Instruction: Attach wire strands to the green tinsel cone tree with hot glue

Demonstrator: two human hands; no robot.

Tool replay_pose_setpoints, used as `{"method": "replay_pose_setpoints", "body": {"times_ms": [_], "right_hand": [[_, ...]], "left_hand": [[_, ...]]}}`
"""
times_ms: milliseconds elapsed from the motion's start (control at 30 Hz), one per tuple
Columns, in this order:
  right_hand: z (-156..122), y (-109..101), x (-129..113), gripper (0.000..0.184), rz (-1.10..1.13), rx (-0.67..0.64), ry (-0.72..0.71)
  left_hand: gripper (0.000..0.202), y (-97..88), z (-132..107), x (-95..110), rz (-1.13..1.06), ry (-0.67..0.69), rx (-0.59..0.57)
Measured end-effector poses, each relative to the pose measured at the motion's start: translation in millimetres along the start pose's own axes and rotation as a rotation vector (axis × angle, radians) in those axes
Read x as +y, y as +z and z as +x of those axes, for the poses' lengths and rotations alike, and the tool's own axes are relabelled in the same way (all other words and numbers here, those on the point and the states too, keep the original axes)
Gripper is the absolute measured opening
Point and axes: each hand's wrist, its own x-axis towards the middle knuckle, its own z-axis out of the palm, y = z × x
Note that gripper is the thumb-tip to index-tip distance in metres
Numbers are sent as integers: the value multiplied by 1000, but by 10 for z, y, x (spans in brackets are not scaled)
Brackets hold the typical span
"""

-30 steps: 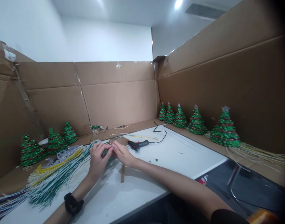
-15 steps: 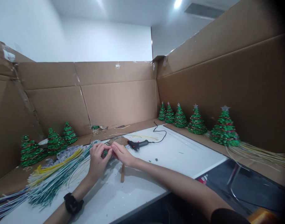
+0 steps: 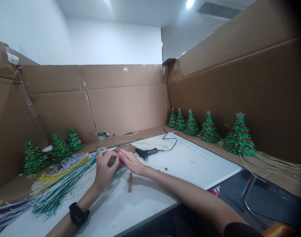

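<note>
Over the white table, my left hand and my right hand meet, both closed around a small green and red sequined piece pinched between their fingertips. Most of that piece is hidden by my fingers. A black band sits on my left wrist. A thin brown stick lies on the table just under my right hand. A black glue gun rests a little beyond my right hand, its cord running back.
A heap of green, yellow and white strips lies left of my hands. Three green sequined trees stand at the left, several more trees along the right cardboard wall. A dark chair is at lower right.
My hands stay together on the small piece, fingers shifting slightly. The view has drifted a little to the left.
</note>
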Motion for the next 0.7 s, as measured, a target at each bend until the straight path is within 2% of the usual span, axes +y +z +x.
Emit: {"method": "replay_pose_setpoints", "body": {"times_ms": [200, 300, 400, 500, 533, 567, 633, 700], "right_hand": [[-32, -97, -92, 25, -165, -115, -47], [30, -173, -40, 29, -320, -52, -54], [141, -390, 92, 35, -544, 78, -4], [208, -727, 285, 27, -813, 180, 195], [207, -844, 357, 25, -901, 194, 316], [193, -954, 430, 29, -983, 188, 469], [141, -1141, 574, 36, -1031, 189, 641], [82, -1278, 701, 31, -1031, 164, 775]], "left_hand": [[13, -22, 0, -19, -6, -9, -8], [16, -30, -11, -19, 17, 16, -24], [17, -30, -26, -13, 53, 112, -52], [15, -17, -41, -16, 82, 231, -70], [14, -11, -45, -20, 88, 267, -75], [13, -5, -47, -26, 92, 300, -75], [11, 8, -50, -38, 97, 349, -71], [9, 19, -51, -50, 100, 379, -68]]}}
